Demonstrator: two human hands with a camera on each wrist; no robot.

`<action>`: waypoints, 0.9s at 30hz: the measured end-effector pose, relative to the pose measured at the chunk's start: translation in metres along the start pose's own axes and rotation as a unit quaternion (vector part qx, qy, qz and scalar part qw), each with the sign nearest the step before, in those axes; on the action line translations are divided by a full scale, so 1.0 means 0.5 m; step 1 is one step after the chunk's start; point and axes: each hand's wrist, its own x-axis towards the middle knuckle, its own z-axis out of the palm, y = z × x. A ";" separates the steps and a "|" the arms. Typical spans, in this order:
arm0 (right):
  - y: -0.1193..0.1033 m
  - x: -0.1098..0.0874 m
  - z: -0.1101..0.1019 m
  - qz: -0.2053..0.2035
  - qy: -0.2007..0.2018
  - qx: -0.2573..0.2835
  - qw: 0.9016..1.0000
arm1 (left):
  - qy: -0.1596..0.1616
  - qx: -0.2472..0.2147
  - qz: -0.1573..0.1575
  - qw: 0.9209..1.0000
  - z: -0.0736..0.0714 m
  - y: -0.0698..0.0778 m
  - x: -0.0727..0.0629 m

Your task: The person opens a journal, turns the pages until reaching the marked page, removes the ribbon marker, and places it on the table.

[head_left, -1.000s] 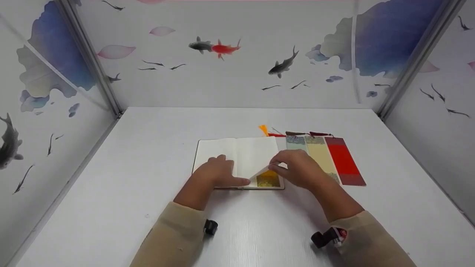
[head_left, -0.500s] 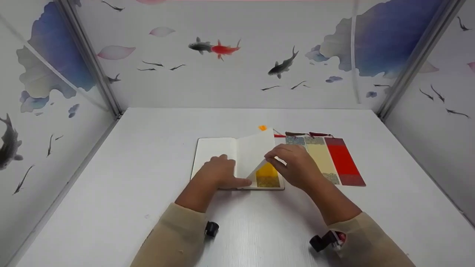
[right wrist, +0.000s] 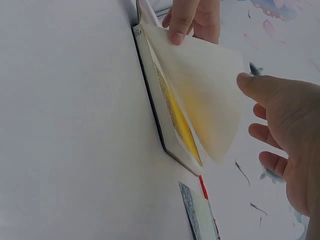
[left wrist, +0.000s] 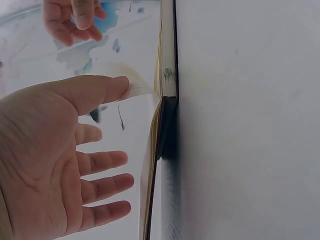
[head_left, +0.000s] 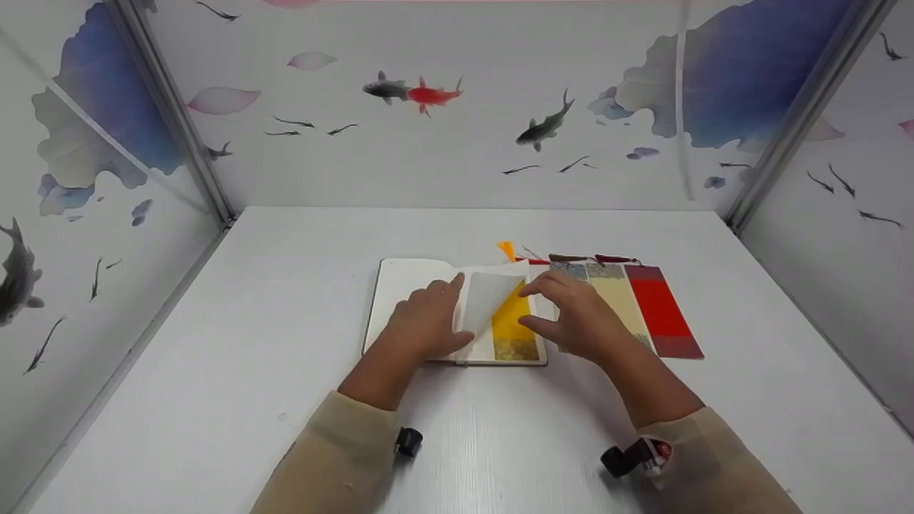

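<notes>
An open notebook (head_left: 412, 275) lies on the table, one leaf (head_left: 489, 289) of its right half standing raised and curving leftward. Under that leaf a yellow bookmark (head_left: 513, 318) with a patterned end shows on the page. My left hand (head_left: 427, 325) is over the notebook's middle, fingers extended, its thumb against the raised leaf near the spine in the right wrist view. At the leaf's outer edge is my right hand (head_left: 578, 314), thumb and fingers apart with nothing between them. In the right wrist view its thumb (right wrist: 260, 87) is right at the leaf's edge.
Right of the notebook lie a pale green bookmark (head_left: 569, 270), a beige bookmark (head_left: 615, 296) and a red bookmark (head_left: 664, 310), with dark tassels at their far ends. An orange tassel (head_left: 506, 250) sticks out past the notebook's far edge. Printed walls enclose the white table (head_left: 285, 285).
The right hand has let go of the leaf and its fingers have spread. The leaf has swung leftward, uncovering more of the yellow bookmark. The left hand's fingers have stretched out toward the leaf.
</notes>
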 end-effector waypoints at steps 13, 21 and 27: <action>0.026 0.003 0.023 0.140 -0.231 -0.020 0.963 | 0.065 0.034 0.013 0.997 -0.006 0.007 0.000; 0.033 -0.001 0.030 0.141 -0.289 -0.005 0.947 | 0.043 0.055 0.055 0.996 -0.007 0.007 -0.001; 0.031 -0.001 0.030 0.152 -0.291 0.007 0.944 | 0.023 0.057 0.052 0.997 -0.007 0.000 -0.001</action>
